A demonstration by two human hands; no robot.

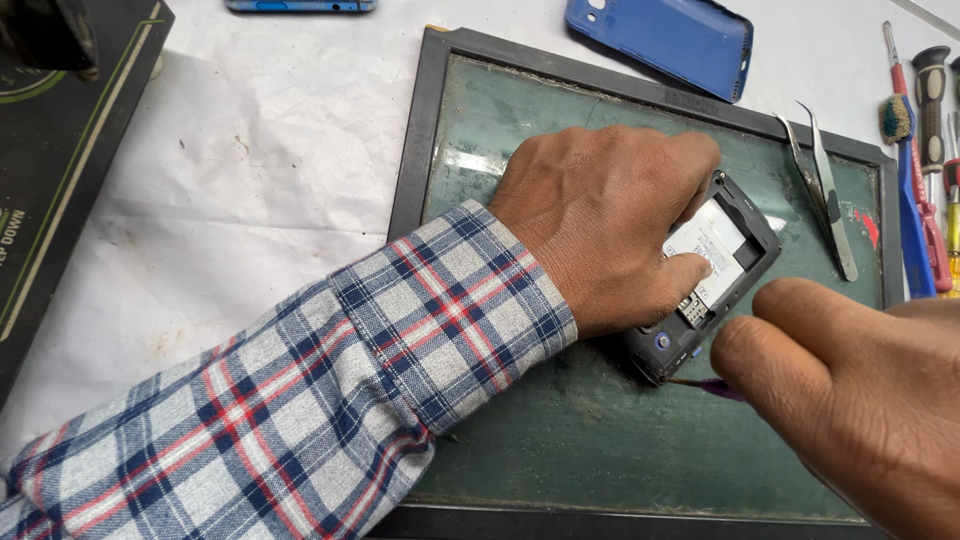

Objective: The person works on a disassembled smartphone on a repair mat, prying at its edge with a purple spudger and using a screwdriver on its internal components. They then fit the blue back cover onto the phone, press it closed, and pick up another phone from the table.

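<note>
My left hand (pixel 610 225), in a plaid sleeve, presses down on a small dark phone (pixel 745 235) lying back-side up on a green work mat (pixel 600 430). The phone's back cover is off and a white battery (pixel 712 245) shows inside. My right hand (pixel 850 390) sits at the lower right, pinching a thin purple-handled tool (pixel 705 386) whose tip touches the phone's lower corner.
A blue phone back cover (pixel 665 40) lies beyond the mat's dark frame (pixel 410 170). Metal tweezers (pixel 822 185) rest on the mat's right side. Screwdrivers and a brush (pixel 925 150) lie at the far right. A dark box (pixel 60 170) is at the left on white paper (pixel 250 180).
</note>
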